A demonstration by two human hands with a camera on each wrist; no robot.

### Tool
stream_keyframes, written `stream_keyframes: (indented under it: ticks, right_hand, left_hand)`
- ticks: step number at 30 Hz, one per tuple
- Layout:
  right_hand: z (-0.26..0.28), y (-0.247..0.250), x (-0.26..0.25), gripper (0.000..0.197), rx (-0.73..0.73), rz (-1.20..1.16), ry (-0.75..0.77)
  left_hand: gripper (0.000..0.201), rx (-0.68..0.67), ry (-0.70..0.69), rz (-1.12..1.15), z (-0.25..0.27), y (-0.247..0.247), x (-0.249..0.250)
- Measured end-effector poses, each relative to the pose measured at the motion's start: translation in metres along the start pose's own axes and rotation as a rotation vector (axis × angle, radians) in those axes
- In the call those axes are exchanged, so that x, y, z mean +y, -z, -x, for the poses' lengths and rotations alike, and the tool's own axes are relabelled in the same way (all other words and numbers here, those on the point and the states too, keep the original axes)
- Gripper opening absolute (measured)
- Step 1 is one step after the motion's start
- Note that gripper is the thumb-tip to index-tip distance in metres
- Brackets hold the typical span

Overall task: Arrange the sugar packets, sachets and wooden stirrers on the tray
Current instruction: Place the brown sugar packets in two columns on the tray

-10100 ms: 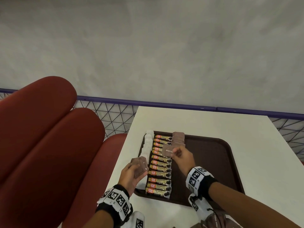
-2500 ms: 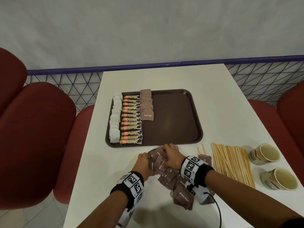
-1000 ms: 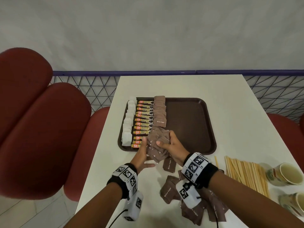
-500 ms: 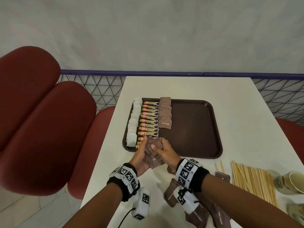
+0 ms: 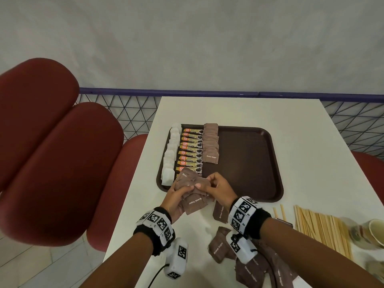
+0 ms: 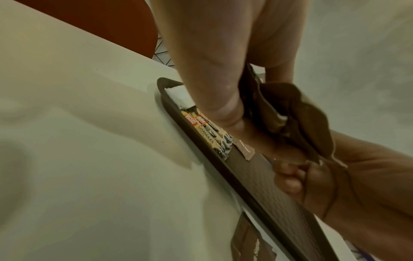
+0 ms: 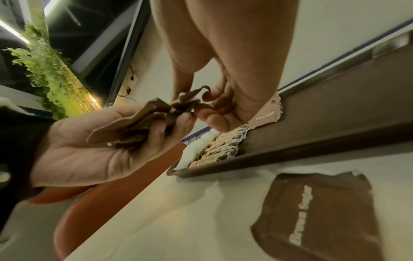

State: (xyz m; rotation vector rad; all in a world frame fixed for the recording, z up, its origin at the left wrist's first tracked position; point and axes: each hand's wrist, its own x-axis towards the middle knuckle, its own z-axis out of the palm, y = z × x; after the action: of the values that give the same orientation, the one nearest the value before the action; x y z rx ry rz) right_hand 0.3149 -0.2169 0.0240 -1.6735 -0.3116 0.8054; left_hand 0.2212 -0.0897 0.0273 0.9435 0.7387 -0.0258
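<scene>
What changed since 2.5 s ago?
Both hands lifted a bunch of brown sugar packets off the table up to the tray's near left corner. The left hand cradles the bunch; the right hand pinches one packet. The rows on the tray, the loose packets and the wooden stirrers on the table stayed put.

I am in a café seating area. My white table [image 5: 239, 113] carries a brown serving tray [image 5: 249, 163]; red padded seats [image 5: 52, 163] stand left of the table, paper cups [image 5: 374, 231] sit at its right edge, and a railing [image 5: 207, 93] runs behind it.
</scene>
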Motion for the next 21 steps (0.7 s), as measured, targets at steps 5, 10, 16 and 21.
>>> stream_keyframes:
  ticks: [5, 10, 16, 21]
  right_hand:
    - [0.004, 0.004, -0.003, 0.031, -0.025, -0.198, -0.015]
    - [0.007, 0.007, 0.001, 0.031, -0.046, -0.146, 0.051]
    - [-0.001, 0.009, -0.002, 0.025, -0.042, 0.004, 0.086]
    - [-0.034, 0.035, -0.004, 0.028, 0.273, 0.184, 0.099]
  left_hand:
    - [0.039, 0.042, -0.04, -0.008, 0.0, 0.0, 0.001]
    - [0.041, 0.061, -0.049, -0.013, -0.001, 0.002, 0.001]
    - [0.043, 0.068, -0.045, 0.0, -0.003, 0.003, -0.002]
    - [0.044, 0.123, 0.001, 0.029, -0.005, 0.013, -0.001]
